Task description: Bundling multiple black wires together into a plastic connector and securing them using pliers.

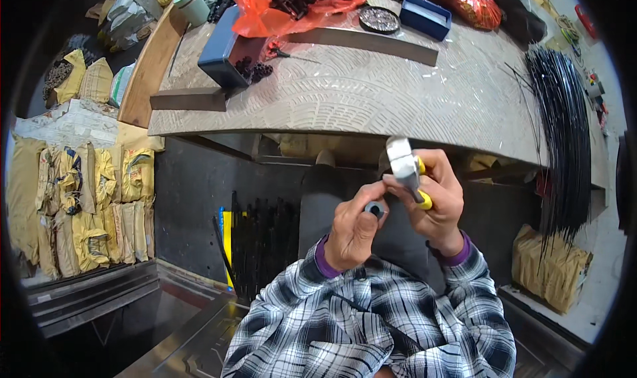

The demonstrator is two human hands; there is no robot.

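Midway, by the look: left hand (355,229) pinching small grey ring (375,209), right hand (434,199) gripping yellow-handled tool (406,169) against it; fitting seemingly unfinished.

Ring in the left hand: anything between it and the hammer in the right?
Nothing visible. The left hand pinches the small dark ring at its fingertips. The right hand holds the hammer right beside it. The fingers of both hands meet there, with no other object between.
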